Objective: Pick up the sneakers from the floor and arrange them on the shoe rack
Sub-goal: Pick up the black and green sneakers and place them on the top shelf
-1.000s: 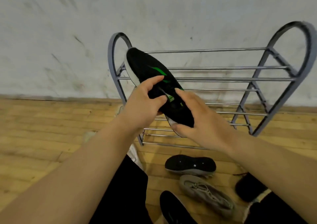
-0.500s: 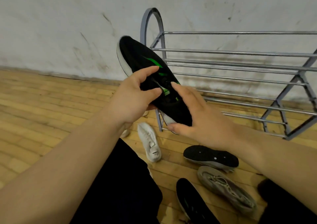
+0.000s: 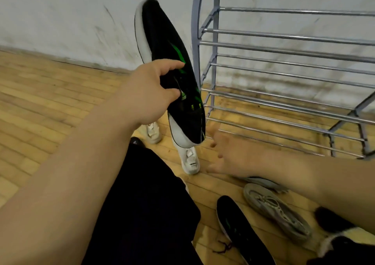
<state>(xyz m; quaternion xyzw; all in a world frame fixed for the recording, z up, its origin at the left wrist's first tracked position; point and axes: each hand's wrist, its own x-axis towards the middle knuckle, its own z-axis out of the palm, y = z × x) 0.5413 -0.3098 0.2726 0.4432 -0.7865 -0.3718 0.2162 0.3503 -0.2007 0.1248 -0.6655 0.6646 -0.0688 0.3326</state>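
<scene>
My left hand grips a black sneaker with green stripes and a white sole, held in the air with its toe pointing up, just left of the grey metal shoe rack. My right hand hangs open and blurred below the sneaker's heel, apart from it. The rack's bars hold no shoes. On the floor lie a white sneaker, a second white sneaker partly behind my left wrist, a black sneaker and a grey laced sneaker.
The rack stands against a scuffed white wall on a wooden plank floor. My black-clad leg fills the lower middle. A dark shoe lies at the lower right beside the grey one.
My right hand has let go of the black sneaker and dropped lower, opening. The left hand keeps the sneaker, now tilted more upright. The view has swung left and closer to the rack's left end.
</scene>
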